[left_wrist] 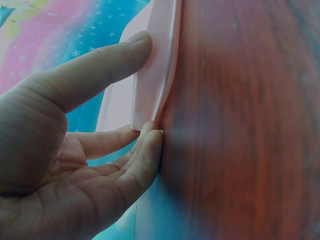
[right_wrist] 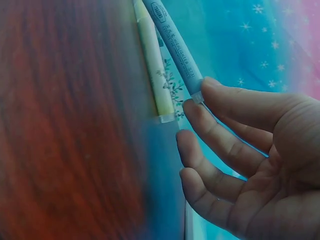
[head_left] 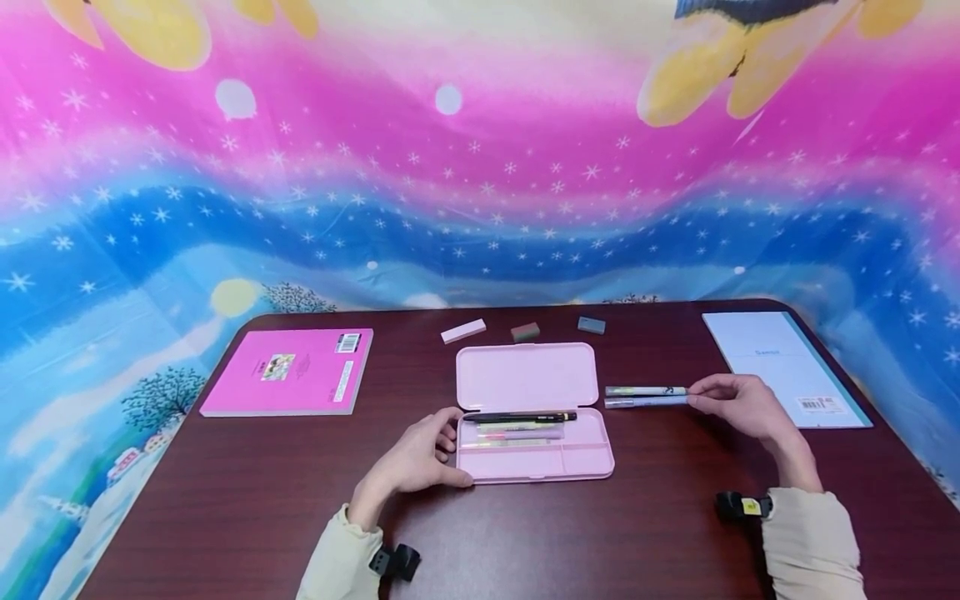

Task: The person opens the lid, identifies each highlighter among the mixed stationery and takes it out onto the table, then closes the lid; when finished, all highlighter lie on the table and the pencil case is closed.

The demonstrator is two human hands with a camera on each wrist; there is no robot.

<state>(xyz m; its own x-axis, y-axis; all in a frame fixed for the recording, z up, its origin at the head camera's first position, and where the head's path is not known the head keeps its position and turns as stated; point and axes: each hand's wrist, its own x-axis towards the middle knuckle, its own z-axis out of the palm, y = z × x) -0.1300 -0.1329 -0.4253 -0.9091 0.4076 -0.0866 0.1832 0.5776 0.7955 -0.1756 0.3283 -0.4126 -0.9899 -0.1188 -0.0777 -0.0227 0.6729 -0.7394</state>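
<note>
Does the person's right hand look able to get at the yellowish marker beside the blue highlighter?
Probably yes: the right hand pinches the end of the blue highlighter, and the yellowish marker lies close alongside, uncovered. It might have to let go first.

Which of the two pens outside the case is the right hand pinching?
The blue pen, lower in the head view: the right hand pinches its end. The yellowish pen beside it has its end free.

Soft glare marks the table (head_left: 517, 533), while wrist views look dimmer.
</note>
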